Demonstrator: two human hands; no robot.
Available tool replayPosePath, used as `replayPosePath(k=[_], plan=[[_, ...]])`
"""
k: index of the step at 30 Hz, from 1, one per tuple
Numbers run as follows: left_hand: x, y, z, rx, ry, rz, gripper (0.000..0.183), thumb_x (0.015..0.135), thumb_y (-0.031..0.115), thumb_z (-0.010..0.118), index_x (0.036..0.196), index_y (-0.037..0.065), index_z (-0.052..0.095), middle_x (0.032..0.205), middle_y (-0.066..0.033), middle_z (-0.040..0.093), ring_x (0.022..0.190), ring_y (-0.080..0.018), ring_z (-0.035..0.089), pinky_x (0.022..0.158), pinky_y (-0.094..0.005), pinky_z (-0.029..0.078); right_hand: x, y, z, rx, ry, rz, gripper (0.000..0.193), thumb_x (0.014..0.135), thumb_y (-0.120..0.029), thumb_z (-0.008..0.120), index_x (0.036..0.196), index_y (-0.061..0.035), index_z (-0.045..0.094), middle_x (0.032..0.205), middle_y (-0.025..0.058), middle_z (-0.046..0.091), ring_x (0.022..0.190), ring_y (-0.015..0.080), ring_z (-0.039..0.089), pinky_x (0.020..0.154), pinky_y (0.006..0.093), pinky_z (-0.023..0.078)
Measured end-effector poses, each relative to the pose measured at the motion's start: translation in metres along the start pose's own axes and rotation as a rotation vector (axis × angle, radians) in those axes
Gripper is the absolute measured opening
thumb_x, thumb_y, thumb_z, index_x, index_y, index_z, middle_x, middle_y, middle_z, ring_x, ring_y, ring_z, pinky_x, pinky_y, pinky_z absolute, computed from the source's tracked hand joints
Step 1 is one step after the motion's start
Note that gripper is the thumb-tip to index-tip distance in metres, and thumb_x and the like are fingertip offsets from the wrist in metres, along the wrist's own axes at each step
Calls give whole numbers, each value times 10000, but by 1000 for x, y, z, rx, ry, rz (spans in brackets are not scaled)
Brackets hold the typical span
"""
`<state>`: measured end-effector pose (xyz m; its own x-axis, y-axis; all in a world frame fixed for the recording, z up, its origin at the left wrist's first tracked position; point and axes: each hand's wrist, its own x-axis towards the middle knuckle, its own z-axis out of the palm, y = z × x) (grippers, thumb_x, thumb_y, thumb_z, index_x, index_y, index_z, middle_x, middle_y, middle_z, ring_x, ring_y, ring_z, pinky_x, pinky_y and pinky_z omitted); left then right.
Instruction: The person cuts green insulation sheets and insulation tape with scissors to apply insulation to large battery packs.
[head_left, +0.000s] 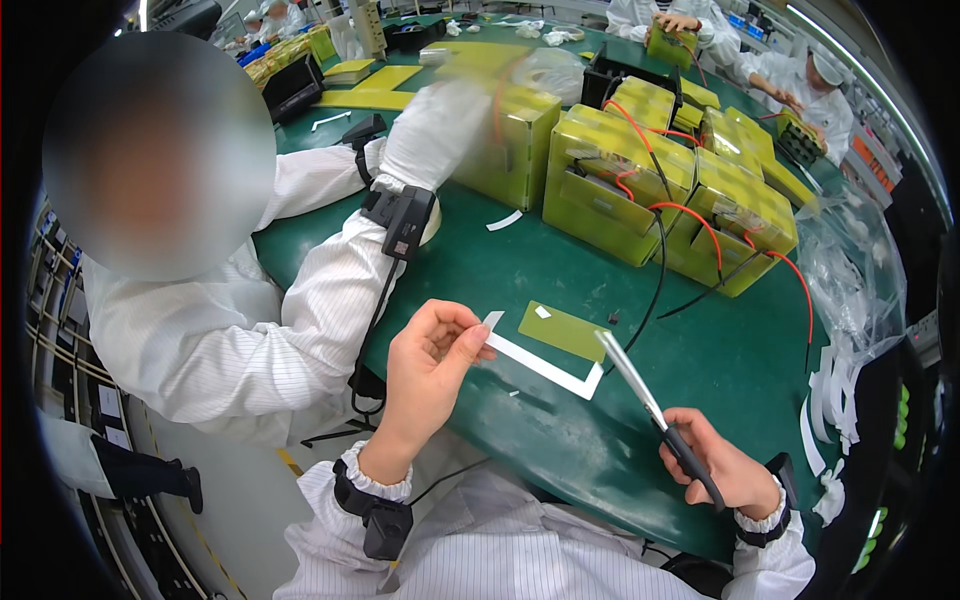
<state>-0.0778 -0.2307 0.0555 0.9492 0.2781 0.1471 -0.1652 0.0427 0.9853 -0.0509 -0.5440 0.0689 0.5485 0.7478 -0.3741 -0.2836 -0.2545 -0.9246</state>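
My left hand [432, 360] pinches one end of a white strip [540, 370] between thumb and fingers. The strip runs right over the green table and bends up at its far end, close to the blade tips. In my right hand [715, 455] is a pair of scissors [640, 390], seen edge-on, with long silver blades and black handles. Its tips point up and left, apart from my left hand. Beyond the strip, a flat yellow-green sheet [562, 331] lies on the table with a small white scrap [543, 312] on it.
Yellow-green wrapped battery packs [620, 190] with red and black wires stand behind. At left a co-worker's gloved hand [435, 135], blurred, is at another pack. Clear plastic film [850, 270] and white strips [822, 410] lie at the right edge. More co-workers handle packs at the far side.
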Motion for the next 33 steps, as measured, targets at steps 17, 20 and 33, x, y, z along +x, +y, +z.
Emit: replayPosePath(k=[17, 20, 33], plan=[[-3, -11, 9, 9, 50, 88, 85, 857, 50, 563, 887, -9, 510, 784, -51, 578, 691, -109, 591, 634, -212, 481, -2, -2, 4, -72, 145, 93, 777, 674, -312, 770, 1224, 23, 335, 713, 20, 461, 628, 95, 414, 565, 232, 351], [-3, -13, 16, -28, 114, 62, 99, 864, 79, 559, 889, 5, 497, 758, -63, 583, 661, -122, 590, 613, -218, 468, -3, 4, 1, -127, 76, -63, 920, 643, -379, 780, 1275, 28, 248, 826, 76, 485, 714, 138, 449, 644, 252, 382], [-8, -20, 27, -53, 128, 65, 85, 864, 61, 555, 899, -1, 508, 791, -54, 585, 689, -107, 590, 622, -212, 474, -4, -4, 5, -104, 197, 103, 662, 675, -181, 778, 1166, 30, 387, 706, -1, 458, 593, 38, 384, 524, 187, 318]])
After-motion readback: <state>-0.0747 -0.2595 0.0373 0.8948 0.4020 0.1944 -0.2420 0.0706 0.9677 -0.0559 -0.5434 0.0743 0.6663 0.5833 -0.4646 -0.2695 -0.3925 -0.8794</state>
